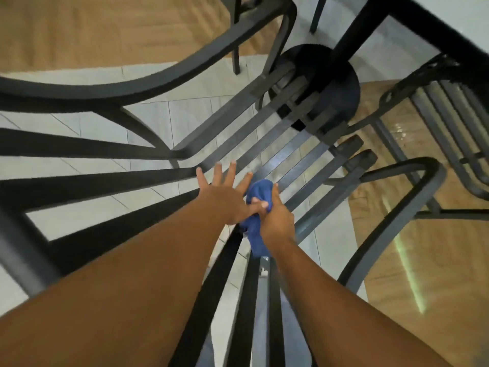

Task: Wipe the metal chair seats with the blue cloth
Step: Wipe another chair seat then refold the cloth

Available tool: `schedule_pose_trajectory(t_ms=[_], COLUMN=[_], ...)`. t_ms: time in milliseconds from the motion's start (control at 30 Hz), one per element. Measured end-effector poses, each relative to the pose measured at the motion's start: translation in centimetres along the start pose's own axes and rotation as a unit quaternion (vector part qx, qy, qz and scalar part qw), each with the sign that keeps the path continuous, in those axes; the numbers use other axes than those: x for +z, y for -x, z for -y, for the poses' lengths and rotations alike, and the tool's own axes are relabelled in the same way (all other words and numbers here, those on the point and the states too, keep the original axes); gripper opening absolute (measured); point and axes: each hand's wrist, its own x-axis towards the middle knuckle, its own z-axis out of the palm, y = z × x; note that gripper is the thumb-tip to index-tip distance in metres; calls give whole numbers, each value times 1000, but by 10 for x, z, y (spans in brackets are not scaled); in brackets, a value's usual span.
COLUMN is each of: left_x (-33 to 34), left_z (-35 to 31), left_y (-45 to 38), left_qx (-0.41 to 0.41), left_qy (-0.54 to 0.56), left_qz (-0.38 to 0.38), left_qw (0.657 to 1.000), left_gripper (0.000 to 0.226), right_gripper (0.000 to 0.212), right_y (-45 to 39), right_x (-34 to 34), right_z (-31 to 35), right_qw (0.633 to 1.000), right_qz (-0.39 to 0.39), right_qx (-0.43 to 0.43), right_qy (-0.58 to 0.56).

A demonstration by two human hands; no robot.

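Hands meet over the slatted seat [288, 152] of a dark metal chair [148, 83], seen from above through its back bars. The right hand [276, 219] grips a bunched blue cloth [258, 193], fingers curled round its middle, so that one end bulges toward the seat and the other hangs down toward the near side — a hold that seems meant to gather the fabric into a pad before it is drawn along the slats. The left hand [225, 197] is spread, fingers straight and fanned, its thumb touching the cloth, apparently to steady or tuck it. Pale tiles [148, 117] show between the slats. A second chair [449, 123] stands to the right, and a dark table edge [434, 25] crosses the far right corner — its round base [341, 83] sits just beyond the seat.
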Motion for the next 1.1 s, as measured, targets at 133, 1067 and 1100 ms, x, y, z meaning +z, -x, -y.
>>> schedule_pose_trajectory(t_ms=[133, 1067, 1100], left_x=[-27, -121, -126], left_z=[31, 141, 145], left_y=[1, -30, -33], left_qx=[31, 214, 216], left_qy=[-42, -161, -156], left_qz=[6, -107, -110], left_qw=[999, 958, 958], left_gripper=[84, 36, 34], right_gripper=[48, 32, 33], right_y=[9, -30, -33], right_x=[4, 21, 18], right_z=[24, 172, 180], right_qw=[999, 987, 987], right_qz=[-37, -14, -22], right_qx=[11, 118, 124], right_qy=[22, 104, 97])
